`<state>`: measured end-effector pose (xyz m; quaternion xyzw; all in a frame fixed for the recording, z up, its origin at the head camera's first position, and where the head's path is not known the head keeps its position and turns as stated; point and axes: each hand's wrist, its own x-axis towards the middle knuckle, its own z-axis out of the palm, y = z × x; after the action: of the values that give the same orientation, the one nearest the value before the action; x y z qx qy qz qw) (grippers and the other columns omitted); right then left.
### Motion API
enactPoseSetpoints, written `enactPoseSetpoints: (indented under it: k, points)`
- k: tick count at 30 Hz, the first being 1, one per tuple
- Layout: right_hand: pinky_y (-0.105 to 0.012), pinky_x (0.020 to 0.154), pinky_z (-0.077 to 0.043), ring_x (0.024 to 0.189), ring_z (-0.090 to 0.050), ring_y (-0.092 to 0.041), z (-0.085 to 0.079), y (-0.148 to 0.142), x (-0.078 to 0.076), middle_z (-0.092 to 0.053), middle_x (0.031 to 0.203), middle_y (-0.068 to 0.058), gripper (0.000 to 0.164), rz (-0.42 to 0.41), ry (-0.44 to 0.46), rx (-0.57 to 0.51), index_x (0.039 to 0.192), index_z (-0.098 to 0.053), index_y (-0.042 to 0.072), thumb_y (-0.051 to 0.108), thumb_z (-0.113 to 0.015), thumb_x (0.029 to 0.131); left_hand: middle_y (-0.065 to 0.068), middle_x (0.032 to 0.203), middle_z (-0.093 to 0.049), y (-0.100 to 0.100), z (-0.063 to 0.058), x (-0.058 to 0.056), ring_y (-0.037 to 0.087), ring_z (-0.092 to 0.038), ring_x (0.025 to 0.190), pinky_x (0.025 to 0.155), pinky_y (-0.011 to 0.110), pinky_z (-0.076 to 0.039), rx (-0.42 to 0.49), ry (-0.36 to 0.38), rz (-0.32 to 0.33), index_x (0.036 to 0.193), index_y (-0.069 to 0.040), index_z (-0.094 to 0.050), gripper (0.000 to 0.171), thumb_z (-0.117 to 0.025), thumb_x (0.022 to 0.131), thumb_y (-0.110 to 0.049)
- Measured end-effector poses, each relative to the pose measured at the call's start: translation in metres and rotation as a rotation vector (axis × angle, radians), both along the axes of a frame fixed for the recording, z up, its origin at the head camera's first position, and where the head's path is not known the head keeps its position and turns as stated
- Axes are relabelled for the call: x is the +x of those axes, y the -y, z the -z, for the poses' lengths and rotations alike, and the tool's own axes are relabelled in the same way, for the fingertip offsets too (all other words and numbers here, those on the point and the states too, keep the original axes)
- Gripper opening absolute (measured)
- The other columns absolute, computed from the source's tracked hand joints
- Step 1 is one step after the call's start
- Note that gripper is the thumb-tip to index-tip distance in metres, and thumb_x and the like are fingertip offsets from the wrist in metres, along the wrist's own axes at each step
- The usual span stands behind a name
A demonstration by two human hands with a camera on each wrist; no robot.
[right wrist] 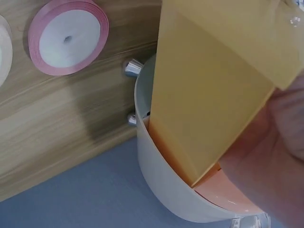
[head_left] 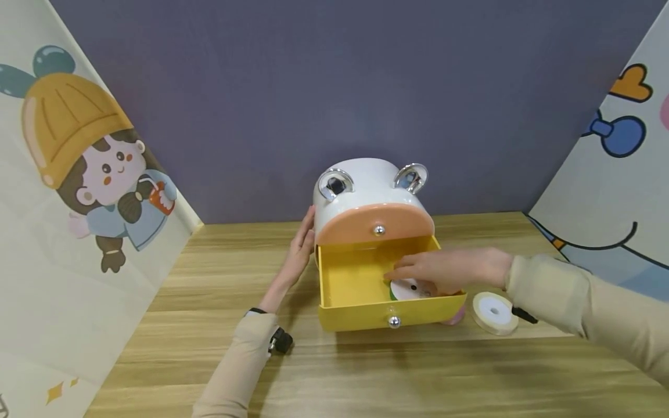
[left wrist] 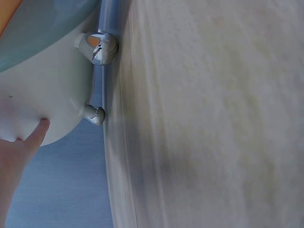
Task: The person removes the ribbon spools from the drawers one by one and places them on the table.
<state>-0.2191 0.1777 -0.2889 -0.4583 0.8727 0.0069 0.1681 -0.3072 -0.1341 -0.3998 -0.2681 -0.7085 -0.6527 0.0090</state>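
The spool (head_left: 405,289) lay inside the drawer (head_left: 360,317), near its front right corner, white face up, with a green edge showing. It was judged light, with a stiff face, probably smooth enough to slip, and a softer wound edge. The recommended hold was a light pinch across the rim, thumb opposite fingers.

The right hand (head_left: 444,269) was positioned over the spool, back upward, its forearm extended from the right across the drawer's side wall. Its fingers were partly hidden; whether they gripped the spool or merely touched it could not be determined.

The left hand (head_left: 300,247) grasped nothing: its fingers lay extended against the left side of the box (head_left: 360,184). The pink spool (right wrist: 71,52) lay on the table (head_left: 225,284).
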Motion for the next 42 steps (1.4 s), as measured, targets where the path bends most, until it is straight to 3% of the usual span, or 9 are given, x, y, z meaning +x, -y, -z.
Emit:
enactPoseSetpoints:
  k: [4,9,20,26,31,39,42]
  points:
    - [-0.013,0.066,-0.043,0.073,-0.045,0.002,0.003,0.001,0.000,-0.058,0.115,0.006,0.068,0.036,0.019,-0.004,0.146,-0.050,0.024,-0.007,-0.063,0.088,0.003,0.170,-0.005,0.000,-0.002,0.000,0.032,-0.017,0.154,0.114,0.060,-0.036,0.004,-0.002,-0.001,0.161,-0.019,-0.014,0.054,-0.028,0.109,-0.013]
    - [-0.013,0.064,-0.041,0.071,-0.043,0.002,0.004,0.002,0.001,-0.056,0.104,0.007,0.063,0.035,0.012,0.007,0.143,-0.051,0.024,-0.006,-0.063,0.090,0.004,0.170,-0.005,-0.001,-0.001,0.000,0.032,-0.017,0.154,0.114,0.061,-0.035,0.007,-0.009,-0.001,0.161,-0.018,-0.014,0.054,-0.028,0.109,-0.012]
    - [-0.011,0.061,-0.040,0.069,-0.041,0.003,0.003,-0.001,0.001,-0.054,0.095,0.005,0.061,-0.040,-0.055,-0.019,0.137,-0.055,0.020,-0.010,-0.066,0.084,0.004,0.170,-0.005,-0.001,0.001,0.000,0.033,-0.018,0.154,0.112,0.060,-0.038,0.003,-0.003,-0.007,0.161,-0.018,-0.014,0.054,-0.030,0.109,-0.015]
    - [-0.014,0.064,-0.047,0.079,-0.048,-0.003,-0.003,-0.002,0.001,-0.058,0.109,0.001,0.071,-0.040,-0.098,-0.013,0.139,-0.053,0.016,-0.008,-0.074,0.076,0.006,0.169,-0.005,-0.001,0.001,0.000,0.033,-0.017,0.154,0.113,0.061,-0.037,0.012,-0.008,-0.003,0.161,-0.016,-0.014,0.054,-0.029,0.109,-0.014]
    - [-0.026,0.079,-0.055,0.098,-0.055,-0.013,-0.012,-0.004,0.002,-0.060,0.126,-0.002,0.073,-0.034,-0.163,-0.047,0.139,-0.053,0.012,0.003,-0.082,0.073,0.008,0.169,-0.005,-0.002,0.000,0.001,0.034,-0.017,0.154,0.112,0.061,-0.037,0.022,-0.019,-0.002,0.160,-0.013,-0.013,0.054,-0.030,0.109,-0.013]
    - [-0.028,0.083,-0.054,0.100,-0.054,-0.011,-0.030,-0.012,0.003,-0.054,0.127,0.002,0.080,0.018,-0.173,-0.123,0.143,-0.051,0.016,0.009,-0.086,0.072,0.006,0.169,-0.004,-0.002,0.000,0.001,0.035,-0.017,0.154,0.112,0.061,-0.038,0.014,-0.008,-0.002,0.161,-0.015,-0.013,0.053,-0.030,0.110,-0.016]
    - [-0.029,0.085,-0.055,0.104,-0.055,-0.012,-0.039,-0.016,0.006,-0.054,0.129,0.001,0.084,0.052,-0.172,-0.144,0.145,-0.049,0.015,0.008,-0.087,0.071,0.004,0.170,-0.005,-0.001,0.008,-0.006,0.034,-0.018,0.154,0.112,0.062,-0.038,0.019,-0.004,-0.004,0.161,-0.018,-0.013,0.053,-0.027,0.110,-0.013]
